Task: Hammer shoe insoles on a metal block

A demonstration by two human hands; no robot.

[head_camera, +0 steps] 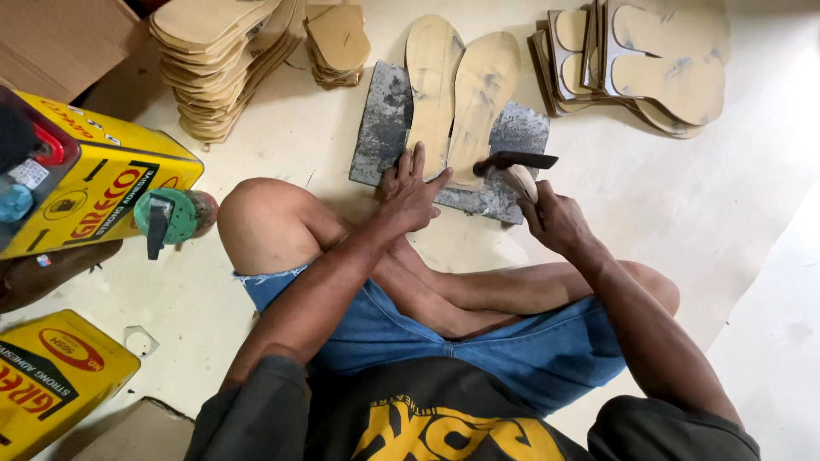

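Two tan shoe insoles (461, 94) lie side by side on a grey stone slab (384, 119) on the floor in front of my crossed legs. My left hand (410, 189) presses flat on the slab at the heel end of the left insole (431, 81), fingers spread. My right hand (555, 218) grips the wooden handle of a small hammer (515, 162), whose dark metal head rests over the heel of the right insole (484, 98).
Stacks of tan insoles lie at the back left (222, 60), back middle (337, 43) and back right (641, 64). Two yellow adhesive tins (94, 183) (51, 376) stand on my left, one with a green cap (171, 215). A cardboard box (60, 38) sits at the far left.
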